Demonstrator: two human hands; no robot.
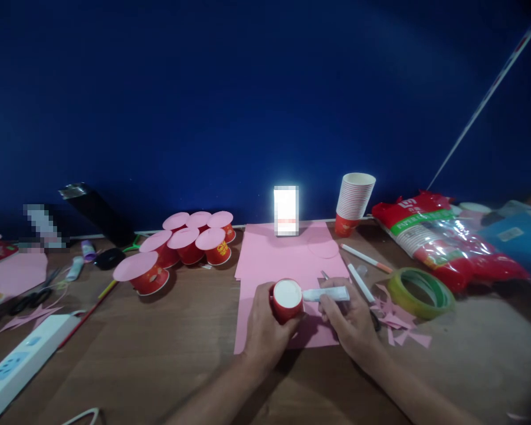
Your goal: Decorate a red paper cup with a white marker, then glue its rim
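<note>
My left hand (pixel 269 324) is wrapped round a red paper cup (pixel 287 311), whose white round end faces up. In my right hand (pixel 347 321) is a small pale glue tube (pixel 330 294), gripped between thumb and fingers. Its nozzle points left, close to the cup's rim; I cannot tell whether it touches. Beneath both hands lie pink paper sheets (pixel 269 254), with a cut pink paper circle (pixel 323 248) near the top right corner. Partly hidden by my right hand is what looks like a pair of scissors (pixel 375 320).
Several red cups topped with pink discs (pixel 183 238) stand left. A cup stack (pixel 355 198), a lit phone (pixel 287 211) and a red plastic bag (pixel 442 236) are at the back. Tape (pixel 420 293) and paper scraps (pixel 396 319) lie right, a power strip (pixel 26 357) front left.
</note>
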